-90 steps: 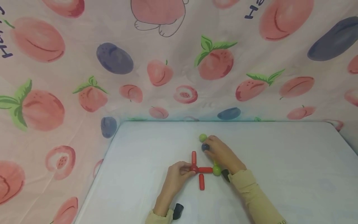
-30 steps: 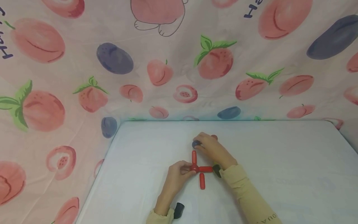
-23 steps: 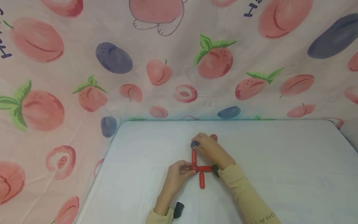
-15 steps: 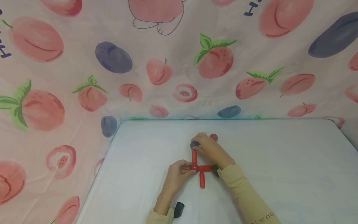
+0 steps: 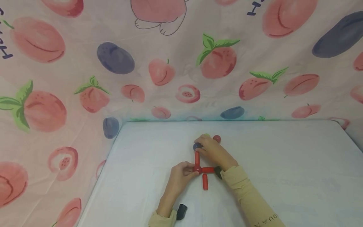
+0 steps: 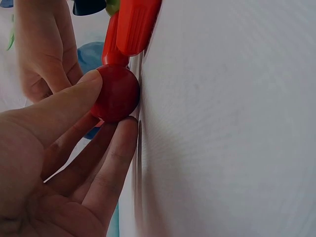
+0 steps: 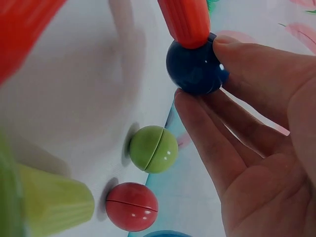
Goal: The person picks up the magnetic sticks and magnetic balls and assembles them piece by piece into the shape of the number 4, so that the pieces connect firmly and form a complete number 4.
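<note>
My left hand pinches a red ball between thumb and fingers. One red rod runs from this ball toward the back, and another red rod extends to the right. At the back rod's far end, my right hand pinches a dark blue ball with thumb and fingertips. In the right wrist view that ball touches the rod's end. A separate red rod lies in front of the right-pointing rod. My right wrist hides that rod's right end in the head view.
Behind my right hand sit a green ball, partly covered in the head view, and a red ball. A yellow-green rod shows at the right wrist view's left. The white table meets a fruit-print cloth at the back.
My right hand has carried the blue ball leftward from beside the green ball to the back rod's end. The gap between rod and blue ball has closed. My left hand stays on the red ball.
</note>
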Action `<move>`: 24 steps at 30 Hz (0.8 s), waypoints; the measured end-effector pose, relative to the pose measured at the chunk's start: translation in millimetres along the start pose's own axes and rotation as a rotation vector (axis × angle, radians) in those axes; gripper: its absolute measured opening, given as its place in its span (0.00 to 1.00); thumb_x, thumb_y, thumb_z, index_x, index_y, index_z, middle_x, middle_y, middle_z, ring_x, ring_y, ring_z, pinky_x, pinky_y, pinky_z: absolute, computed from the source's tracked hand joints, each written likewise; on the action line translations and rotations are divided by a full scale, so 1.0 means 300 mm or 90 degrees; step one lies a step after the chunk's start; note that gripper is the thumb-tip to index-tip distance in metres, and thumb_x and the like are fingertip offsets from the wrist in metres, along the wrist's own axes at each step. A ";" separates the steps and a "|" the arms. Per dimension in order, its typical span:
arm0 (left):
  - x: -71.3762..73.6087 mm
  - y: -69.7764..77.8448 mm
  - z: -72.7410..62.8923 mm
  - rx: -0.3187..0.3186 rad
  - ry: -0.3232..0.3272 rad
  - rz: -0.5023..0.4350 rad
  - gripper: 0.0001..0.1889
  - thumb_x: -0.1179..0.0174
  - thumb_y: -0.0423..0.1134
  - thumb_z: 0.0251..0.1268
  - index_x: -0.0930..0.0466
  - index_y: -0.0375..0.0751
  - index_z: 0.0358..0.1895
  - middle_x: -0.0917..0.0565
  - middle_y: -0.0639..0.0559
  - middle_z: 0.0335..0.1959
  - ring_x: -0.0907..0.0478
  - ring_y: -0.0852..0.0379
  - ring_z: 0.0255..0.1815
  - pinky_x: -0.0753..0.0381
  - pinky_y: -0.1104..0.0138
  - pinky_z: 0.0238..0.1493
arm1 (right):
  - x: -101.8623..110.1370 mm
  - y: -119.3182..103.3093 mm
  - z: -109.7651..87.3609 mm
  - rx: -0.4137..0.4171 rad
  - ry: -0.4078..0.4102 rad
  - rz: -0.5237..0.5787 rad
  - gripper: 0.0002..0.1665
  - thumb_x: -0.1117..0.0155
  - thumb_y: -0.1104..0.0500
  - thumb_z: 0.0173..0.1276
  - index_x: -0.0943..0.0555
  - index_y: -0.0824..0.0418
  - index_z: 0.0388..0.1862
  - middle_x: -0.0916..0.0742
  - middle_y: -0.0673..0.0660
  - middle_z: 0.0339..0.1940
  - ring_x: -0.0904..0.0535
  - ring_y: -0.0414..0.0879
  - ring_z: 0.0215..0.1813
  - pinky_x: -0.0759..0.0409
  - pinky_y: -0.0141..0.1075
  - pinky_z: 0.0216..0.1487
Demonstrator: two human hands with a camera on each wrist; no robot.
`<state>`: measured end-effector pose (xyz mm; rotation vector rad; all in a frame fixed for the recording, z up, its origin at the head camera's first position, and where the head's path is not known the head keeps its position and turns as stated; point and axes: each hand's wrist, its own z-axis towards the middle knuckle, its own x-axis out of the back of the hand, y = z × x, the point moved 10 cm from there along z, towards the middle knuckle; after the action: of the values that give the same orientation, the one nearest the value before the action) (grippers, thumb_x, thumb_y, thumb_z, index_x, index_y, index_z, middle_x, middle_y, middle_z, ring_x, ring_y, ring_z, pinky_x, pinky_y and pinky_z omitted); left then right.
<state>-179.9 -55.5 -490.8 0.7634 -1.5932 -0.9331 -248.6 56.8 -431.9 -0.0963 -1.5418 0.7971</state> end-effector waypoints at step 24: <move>0.003 0.006 -0.002 -0.013 0.000 -0.004 0.16 0.32 0.43 0.53 0.18 0.45 0.46 0.14 0.54 0.36 0.16 0.65 0.35 0.18 0.73 0.41 | -0.036 0.022 0.001 -0.032 -0.028 0.000 0.20 0.34 0.59 0.62 0.22 0.60 0.54 0.17 0.55 0.48 0.22 0.48 0.54 0.24 0.43 0.60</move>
<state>-179.6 -55.4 -488.8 0.7541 -1.5802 -0.9518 -249.6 56.2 -444.4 -0.1158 -1.6042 0.7646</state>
